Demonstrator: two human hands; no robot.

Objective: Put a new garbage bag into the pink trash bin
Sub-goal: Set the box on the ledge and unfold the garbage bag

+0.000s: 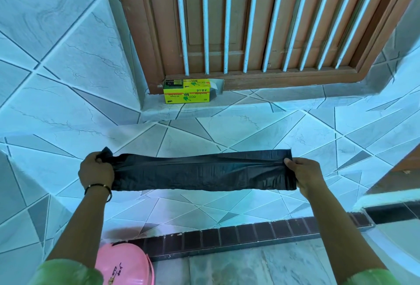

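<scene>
A black garbage bag (204, 171), still folded flat into a long strip, is stretched level in the air between my two hands. My left hand (96, 172) grips its bunched left end, and my right hand (305, 174) pinches its right end. The pink trash bin (127, 264) stands low at the bottom left, under my left forearm, with its lid on and only partly in view. The bag hangs well above the tiled floor and apart from the bin.
A yellow box of garbage bags (187, 94) lies open on a tiled ledge below a brown door with white bars (250, 23). A dark brick strip (238, 237) crosses the floor in front of me. A step edge (386, 198) rises at the right.
</scene>
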